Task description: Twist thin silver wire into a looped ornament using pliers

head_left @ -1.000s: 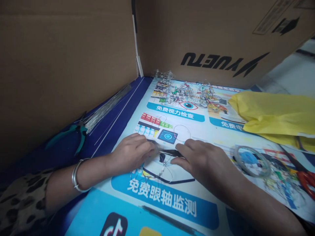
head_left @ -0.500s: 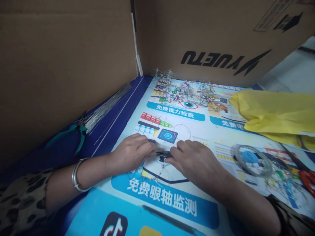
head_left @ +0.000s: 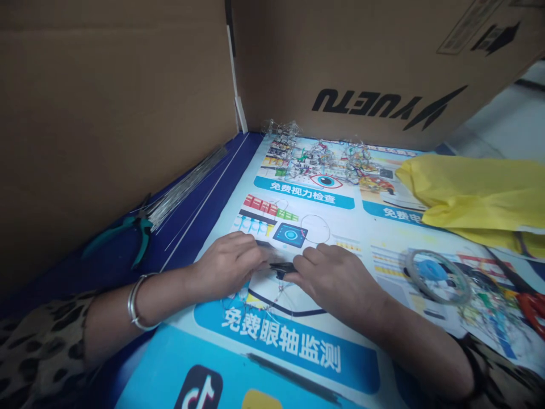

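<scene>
My left hand (head_left: 227, 264) and my right hand (head_left: 336, 278) rest close together on a printed blue and white poster (head_left: 298, 346). Between their fingertips sits a small dark tool (head_left: 284, 267), gripped by my right hand. My left hand pinches a thin wire piece (head_left: 272, 295) with small coloured beads, which trails down onto the poster just below the fingers. A silver bangle (head_left: 138, 301) circles my left wrist.
Cardboard walls (head_left: 106, 102) close off the left and back. Green-handled pliers (head_left: 128, 230) and a bundle of straight wires (head_left: 183, 184) lie at the left. Finished beaded wire pieces (head_left: 323, 159) sit at the back, a yellow bag (head_left: 477, 199) and a clear thread coil (head_left: 438, 278) at the right, red scissors (head_left: 530, 309) far right.
My right hand has slid left along the dark tool until its fingers meet my left hand. My left hand has stayed in place.
</scene>
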Demonstrator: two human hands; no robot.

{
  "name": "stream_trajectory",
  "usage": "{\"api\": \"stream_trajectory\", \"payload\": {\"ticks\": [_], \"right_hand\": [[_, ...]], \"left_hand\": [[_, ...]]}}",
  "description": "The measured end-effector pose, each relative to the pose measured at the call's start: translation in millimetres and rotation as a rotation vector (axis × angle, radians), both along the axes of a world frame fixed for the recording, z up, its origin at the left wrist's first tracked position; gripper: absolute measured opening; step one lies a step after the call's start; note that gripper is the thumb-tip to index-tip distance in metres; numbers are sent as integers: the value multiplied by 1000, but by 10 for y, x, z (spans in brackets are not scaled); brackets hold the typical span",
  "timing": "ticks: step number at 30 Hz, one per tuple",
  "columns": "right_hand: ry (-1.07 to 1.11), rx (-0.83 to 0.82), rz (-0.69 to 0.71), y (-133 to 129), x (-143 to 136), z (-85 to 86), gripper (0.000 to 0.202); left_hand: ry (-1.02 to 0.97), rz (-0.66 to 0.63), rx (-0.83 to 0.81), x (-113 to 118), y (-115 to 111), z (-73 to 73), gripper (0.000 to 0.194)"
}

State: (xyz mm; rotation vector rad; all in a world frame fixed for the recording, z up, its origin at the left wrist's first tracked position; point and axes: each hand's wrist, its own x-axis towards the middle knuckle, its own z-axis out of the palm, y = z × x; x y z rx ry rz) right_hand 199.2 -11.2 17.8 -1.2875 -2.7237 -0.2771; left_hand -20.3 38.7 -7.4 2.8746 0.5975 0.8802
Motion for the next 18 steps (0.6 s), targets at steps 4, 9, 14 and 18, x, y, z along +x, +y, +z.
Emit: {"api": "stream_trajectory", "payload": {"ticks": [4,9,14,18], "right_hand": [[-1,22,13,-8,-1,-25,28],[-28,31,15,-28,-5,-26,27],[-45,35,-2,-40,-14,-29,26],[-34,38,-18,-38,-20,-42,27]], "left_hand": [[-7,7,15,0,-1,-3,5],[-8,24,29,-3,7,-22,5],[4,38,31,2,3,-12,8],[0,55,46,22,-4,8,12]]}}
